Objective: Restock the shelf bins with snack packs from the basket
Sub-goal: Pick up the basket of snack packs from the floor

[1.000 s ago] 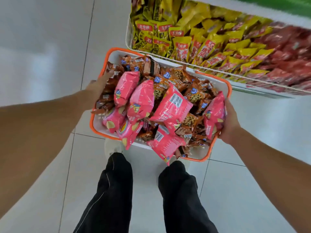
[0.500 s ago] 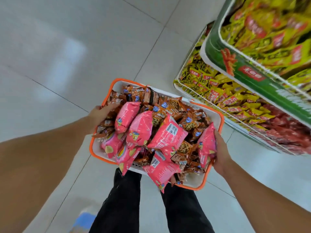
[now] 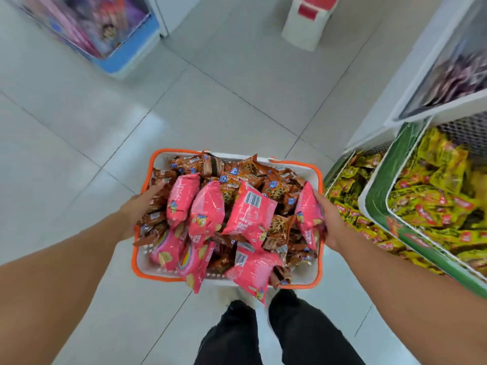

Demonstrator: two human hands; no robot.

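Note:
I carry a white basket with an orange rim (image 3: 320,262) in front of me, above the floor. It is heaped with several pink snack packs (image 3: 246,214) and many small brown packs (image 3: 276,185). My left hand (image 3: 139,212) grips the basket's left rim, fingers over the edge among the brown packs. On the right rim, my right hand (image 3: 330,222) holds the basket, with a pink pack (image 3: 307,212) pressed against its fingers. The shelf bins (image 3: 369,204) with yellow packs (image 3: 432,196) stand to the right of the basket.
White tiled floor (image 3: 197,101) stretches ahead. A blue display stand (image 3: 105,30) is at the far left, a white and red bin (image 3: 305,19) at the far middle. A white upper shelf bin (image 3: 448,69) juts out at the top right. My black-trousered legs (image 3: 263,335) show below the basket.
I have turned left with the basket; the shelf bins slid from ahead to the right edge, and the aisle floor with far stands came into view. Both hands keep their hold.

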